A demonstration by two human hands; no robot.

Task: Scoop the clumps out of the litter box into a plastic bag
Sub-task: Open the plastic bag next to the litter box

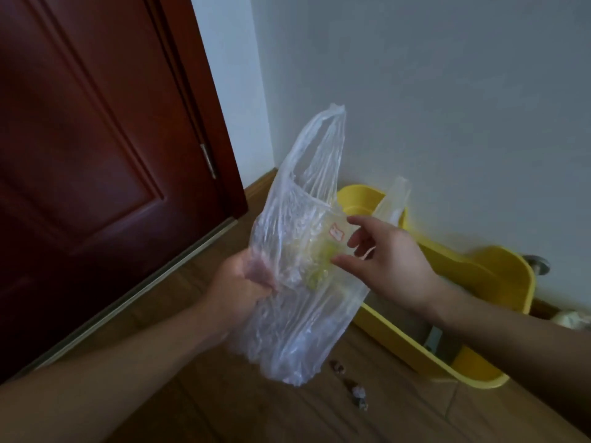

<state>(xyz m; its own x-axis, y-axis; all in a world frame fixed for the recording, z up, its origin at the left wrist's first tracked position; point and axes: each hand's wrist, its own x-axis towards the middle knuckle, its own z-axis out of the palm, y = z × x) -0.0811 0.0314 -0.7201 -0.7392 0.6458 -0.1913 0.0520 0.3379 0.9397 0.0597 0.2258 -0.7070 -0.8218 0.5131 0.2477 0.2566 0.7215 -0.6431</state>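
A thin clear plastic bag point(297, 251) hangs in mid-air in front of me, one handle loop standing up and the other flopping to the right. My left hand point(243, 282) grips the bag's left side, fingers curled into the film. My right hand point(383, 254) is at the bag's right side with fingers spread and relaxed, touching or nearly touching the film. Behind and below the bag, the yellow litter box point(499, 282) sits on the floor against the wall. A grey scoop handle point(433, 340) shows inside it; the litter is mostly hidden by my right arm.
A dark red door point(96, 155) stands at the left with its threshold strip along the floor. A few small bits of debris point(355, 391) lie on the wooden floor point(256, 410) in front of the box. A metal door stop point(537, 265) sticks out of the white wall.
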